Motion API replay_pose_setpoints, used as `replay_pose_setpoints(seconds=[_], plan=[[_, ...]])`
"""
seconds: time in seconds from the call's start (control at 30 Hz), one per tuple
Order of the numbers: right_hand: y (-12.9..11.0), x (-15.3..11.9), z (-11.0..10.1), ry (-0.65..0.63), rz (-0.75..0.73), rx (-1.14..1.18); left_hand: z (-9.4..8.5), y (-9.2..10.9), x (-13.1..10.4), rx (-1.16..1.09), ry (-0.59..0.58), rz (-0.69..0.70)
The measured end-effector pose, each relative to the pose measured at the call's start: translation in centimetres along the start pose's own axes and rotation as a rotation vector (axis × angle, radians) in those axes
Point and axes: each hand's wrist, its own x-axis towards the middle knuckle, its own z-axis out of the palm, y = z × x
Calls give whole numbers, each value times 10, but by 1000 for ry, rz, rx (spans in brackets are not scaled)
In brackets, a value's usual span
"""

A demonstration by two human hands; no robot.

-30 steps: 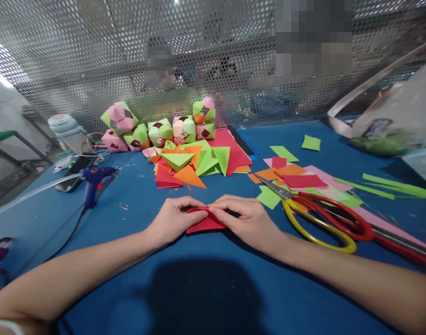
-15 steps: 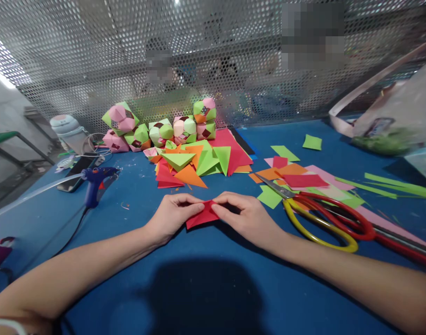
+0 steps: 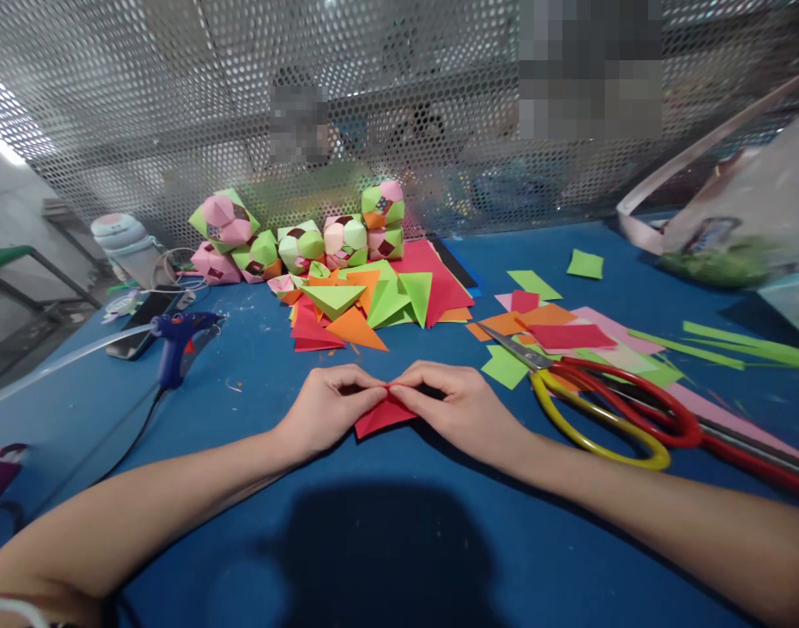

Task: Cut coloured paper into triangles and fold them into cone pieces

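Note:
A small folded piece of red paper [image 3: 385, 417] is pinched at its far edge by both hands, just above the blue table [image 3: 242, 523]. My left hand [image 3: 324, 408] grips it between thumb and fingers from the left. From the right, my right hand [image 3: 461, 406] pinches the same edge, its thumb close to the left thumb. The fingers hide part of the paper. Beyond the hands lies a pile of folded green, orange and red paper [image 3: 338, 301]. Scissors [image 3: 570, 392] with red and yellow handles rest on paper scraps beside my right forearm.
Finished paper balls [image 3: 299, 248] are stacked along a perforated metal screen [image 3: 465, 166]. At left are a blue glue gun [image 3: 174, 349], a phone [image 3: 141, 331] and a bottle [image 3: 128, 249]. Green strips [image 3: 746, 344] and a clear bag [image 3: 733, 218] occupy the right side.
My thumbs have come closer together along the red paper's far edge. The paper has shifted slightly toward me and to the right.

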Motion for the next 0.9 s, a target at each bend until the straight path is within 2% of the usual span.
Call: replay_pose_setpoints(seconds=[0.3, 0.6, 0.73, 0.9], plan=[[1, -2, 0, -2, -81, 13, 0, 0, -2, 60, -10, 93], [1, -3, 1, 40, -90, -2, 4, 5, -3, 88, 43, -6], [0, -2, -1, 43, -77, -7, 3, 6, -3, 33, 44, -23], [-1, -1, -3, 63, -50, -7, 0, 9, -4, 83, 64, -29]])
